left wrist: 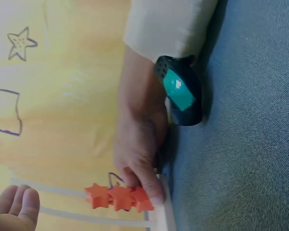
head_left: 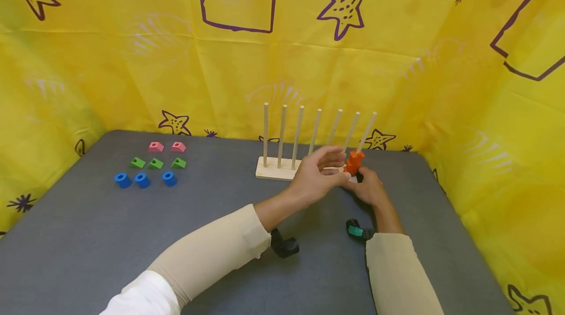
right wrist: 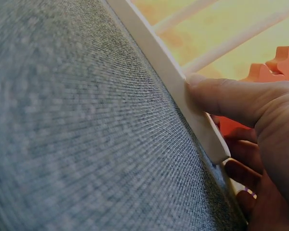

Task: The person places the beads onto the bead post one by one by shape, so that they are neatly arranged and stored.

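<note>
A wooden peg stand [head_left: 275,171] with several upright pegs stands toward the back of the table. Orange star pieces [head_left: 354,162] are stacked on its rightmost peg; three show in the left wrist view. My right hand [head_left: 370,188] grips the right end of the stand's base, its thumb [right wrist: 221,94] on the front edge and its other fingers curled behind, beside the lowest star. My left hand [head_left: 317,173] hovers in front of the pegs, fingers loosely bent and holding nothing visible. It hides part of the base and the lower ends of some pegs.
On the table's left lie two pink pieces [head_left: 156,146], three green pieces [head_left: 155,163] and three blue cylinders [head_left: 142,180]. Black wrist devices [head_left: 284,247] sit below both wrists. Yellow patterned cloth [head_left: 229,69] hangs behind and along the sides of the grey table [head_left: 212,207].
</note>
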Demonstrator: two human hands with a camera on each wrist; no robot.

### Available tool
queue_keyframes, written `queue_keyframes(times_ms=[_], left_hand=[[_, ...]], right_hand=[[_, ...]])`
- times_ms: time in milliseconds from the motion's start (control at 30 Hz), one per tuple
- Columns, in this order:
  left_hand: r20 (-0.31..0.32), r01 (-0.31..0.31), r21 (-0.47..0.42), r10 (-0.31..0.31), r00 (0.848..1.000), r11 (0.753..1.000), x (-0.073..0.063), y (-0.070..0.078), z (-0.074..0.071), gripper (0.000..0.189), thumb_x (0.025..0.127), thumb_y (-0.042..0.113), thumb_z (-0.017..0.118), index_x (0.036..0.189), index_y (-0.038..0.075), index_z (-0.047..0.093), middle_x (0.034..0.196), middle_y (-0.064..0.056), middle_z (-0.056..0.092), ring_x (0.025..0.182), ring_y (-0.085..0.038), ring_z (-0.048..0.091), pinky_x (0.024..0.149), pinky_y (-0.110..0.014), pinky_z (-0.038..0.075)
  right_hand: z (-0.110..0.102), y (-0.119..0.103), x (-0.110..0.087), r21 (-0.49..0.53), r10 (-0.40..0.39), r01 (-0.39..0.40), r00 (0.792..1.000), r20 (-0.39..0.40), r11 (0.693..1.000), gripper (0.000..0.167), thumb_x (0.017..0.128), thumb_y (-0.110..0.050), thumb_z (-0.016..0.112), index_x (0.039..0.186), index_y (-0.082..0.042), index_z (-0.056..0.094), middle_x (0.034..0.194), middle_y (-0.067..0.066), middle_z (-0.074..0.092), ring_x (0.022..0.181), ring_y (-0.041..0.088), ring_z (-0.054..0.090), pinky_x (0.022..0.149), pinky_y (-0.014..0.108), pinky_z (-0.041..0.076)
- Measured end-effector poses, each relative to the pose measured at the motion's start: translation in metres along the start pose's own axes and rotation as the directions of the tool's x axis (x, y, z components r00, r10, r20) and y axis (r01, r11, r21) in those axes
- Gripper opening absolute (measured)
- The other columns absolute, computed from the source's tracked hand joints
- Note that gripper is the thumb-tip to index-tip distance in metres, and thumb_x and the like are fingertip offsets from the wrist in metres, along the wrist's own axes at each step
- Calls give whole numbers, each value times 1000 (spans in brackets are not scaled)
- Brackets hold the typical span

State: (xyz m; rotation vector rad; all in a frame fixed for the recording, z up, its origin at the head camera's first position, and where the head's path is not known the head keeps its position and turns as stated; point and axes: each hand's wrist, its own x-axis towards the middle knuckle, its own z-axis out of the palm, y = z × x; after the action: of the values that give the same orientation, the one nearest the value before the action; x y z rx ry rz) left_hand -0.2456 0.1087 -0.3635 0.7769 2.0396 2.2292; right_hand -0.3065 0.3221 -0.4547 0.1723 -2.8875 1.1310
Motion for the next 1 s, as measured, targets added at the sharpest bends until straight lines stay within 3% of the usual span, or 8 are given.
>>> queue_keyframes(times_ms=[200, 367, 500, 700, 1000], left_hand=[[5, -103, -42, 103, 995, 994, -15, 11, -9, 45, 85, -7, 69, 127, -6, 54, 118, -17, 62, 108, -25, 61, 90, -36, 49], [-4, -142, -30, 142, 990, 989, -29, 17, -20, 42, 84, -10, 69, 124, -7, 56, 116, -18, 62, 106, -27, 61, 88, -38, 51], [-9, -170, -24, 170, 985, 985, -39, 22, -32, 42, 83, -11, 69, 122, -8, 55, 116, -23, 61, 106, -35, 60, 88, -40, 51], [-36, -199, 8, 200, 979, 980, -54, 29, -53, 42, 81, -13, 69, 121, -10, 55, 116, -27, 60, 105, -34, 59, 88, -41, 50], [-106, -241, 79, 248, 963, 967, -78, 40, -95, 45, 79, -17, 70, 121, -10, 55, 117, -21, 62, 108, -33, 58, 87, -47, 49]], right_hand=[[1, -3, 1, 20, 6, -6, 1000, 2, 1000, 60, 84, -40, 74, 124, 3, 58, 121, 27, 58, 109, 45, 52, 94, 59, 37], [1, -6, 2, 9, 40, -40, 999, 22, 999, 63, 85, -38, 75, 128, 3, 54, 127, 27, 54, 114, 46, 50, 97, 59, 35], [0, -7, 2, -6, 63, -63, 998, 27, 998, 65, 85, -36, 74, 131, 4, 51, 130, 29, 51, 117, 47, 47, 100, 60, 33], [1, -7, 2, -9, 65, -64, 997, 35, 998, 69, 85, -36, 75, 134, 5, 48, 134, 30, 48, 122, 47, 43, 102, 60, 30], [2, -6, 0, -2, 75, -75, 996, 45, 997, 70, 85, -35, 74, 135, 5, 47, 136, 31, 45, 124, 48, 40, 103, 60, 28]])
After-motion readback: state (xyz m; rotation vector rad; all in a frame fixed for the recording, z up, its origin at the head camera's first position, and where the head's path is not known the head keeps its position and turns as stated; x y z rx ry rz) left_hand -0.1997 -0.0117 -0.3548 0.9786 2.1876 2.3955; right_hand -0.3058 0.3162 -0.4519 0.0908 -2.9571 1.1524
